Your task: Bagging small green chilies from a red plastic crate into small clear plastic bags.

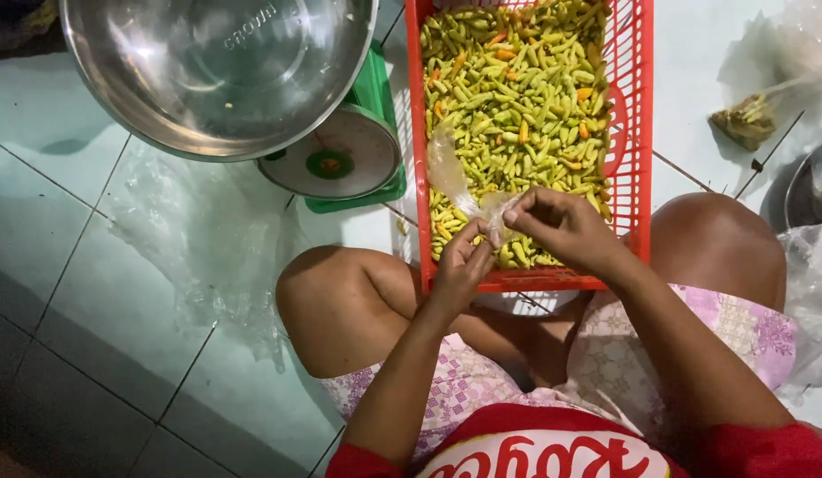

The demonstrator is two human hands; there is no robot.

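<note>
A small clear plastic bag (449, 173) hangs over a red slotted basket (638, 133) full of green and orange chili peppers (517, 97). My left hand (462, 264) pinches the bag's lower end with thumb and forefinger. My right hand (561, 228) grips the same bag's mouth from the right, fingers closed on the thin film. Both hands meet at the basket's near edge, above my crossed legs.
A large steel bowl (221, 71) rests on a green dial scale (340, 159) at the upper left. Clear plastic sheeting (207, 248) lies on the tiled floor beside my left knee. At the right are a crumpled bag (756, 115) and a dark pan (805, 190).
</note>
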